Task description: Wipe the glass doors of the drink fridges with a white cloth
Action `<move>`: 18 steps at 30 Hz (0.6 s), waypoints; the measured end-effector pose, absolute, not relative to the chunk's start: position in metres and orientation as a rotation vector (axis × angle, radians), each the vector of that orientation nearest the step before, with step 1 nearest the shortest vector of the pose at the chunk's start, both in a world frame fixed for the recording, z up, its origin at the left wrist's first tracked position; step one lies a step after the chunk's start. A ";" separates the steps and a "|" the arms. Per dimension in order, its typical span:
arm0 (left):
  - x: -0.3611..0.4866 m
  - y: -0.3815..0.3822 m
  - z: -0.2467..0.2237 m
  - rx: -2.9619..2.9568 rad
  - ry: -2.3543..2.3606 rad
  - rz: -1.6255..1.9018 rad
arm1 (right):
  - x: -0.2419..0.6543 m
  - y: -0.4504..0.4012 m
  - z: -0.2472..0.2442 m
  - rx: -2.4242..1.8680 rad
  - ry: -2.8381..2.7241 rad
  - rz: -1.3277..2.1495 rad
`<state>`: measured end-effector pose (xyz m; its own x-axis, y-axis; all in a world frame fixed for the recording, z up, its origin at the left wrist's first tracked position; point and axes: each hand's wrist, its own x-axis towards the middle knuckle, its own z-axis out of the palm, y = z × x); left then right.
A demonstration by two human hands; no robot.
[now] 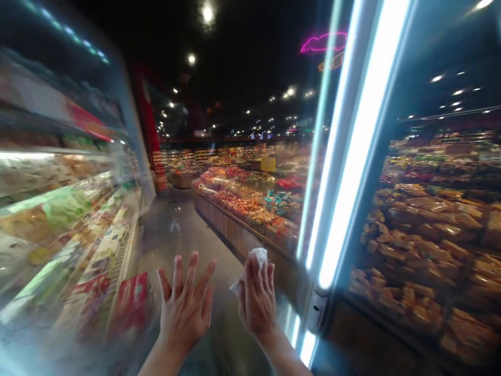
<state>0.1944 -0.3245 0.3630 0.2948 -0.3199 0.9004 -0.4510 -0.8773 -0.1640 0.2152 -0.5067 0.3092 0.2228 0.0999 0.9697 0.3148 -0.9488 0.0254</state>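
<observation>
My left hand [187, 308], low and left of centre, has its fingers spread and holds nothing. To the right of it, my right hand [257, 297] is laid over a crumpled white cloth or tissue [259, 255], which shows past the fingertips and at the hand's left side. The fingers of that hand are close together. Both palms face away from me, seemingly against a clear pane that carries reflections. A gap separates the two hands.
Blurred shelves of packaged goods [62, 209] line the left. A bright light tube [364, 146] slants down beside my right hand. Behind are a wood-sided display bin [235, 219], a grey floor [168, 235] and piled brown packages [430, 224] at right.
</observation>
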 end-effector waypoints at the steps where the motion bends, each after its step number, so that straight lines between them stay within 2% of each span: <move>1: 0.194 -0.315 0.361 2.426 -0.707 1.655 | 0.215 -0.499 0.307 -2.305 -0.380 -1.808; 11: 0.189 -0.212 0.347 2.458 -0.518 1.715 | 0.213 -0.402 0.295 -2.306 -0.691 -1.775; 15: 0.183 -0.170 0.342 2.493 -0.431 1.694 | 0.211 -0.356 0.291 -2.266 -0.566 -1.749; 18: 0.178 -0.141 0.341 2.506 -0.383 1.682 | 0.209 -0.321 0.289 -2.294 -0.742 -1.704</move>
<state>0.1782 -0.1414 0.3410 0.3584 -0.1522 0.9211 -0.2614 -0.9635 -0.0574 0.2093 -0.3215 0.2890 0.2147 0.2784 0.9362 0.4956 -0.8570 0.1412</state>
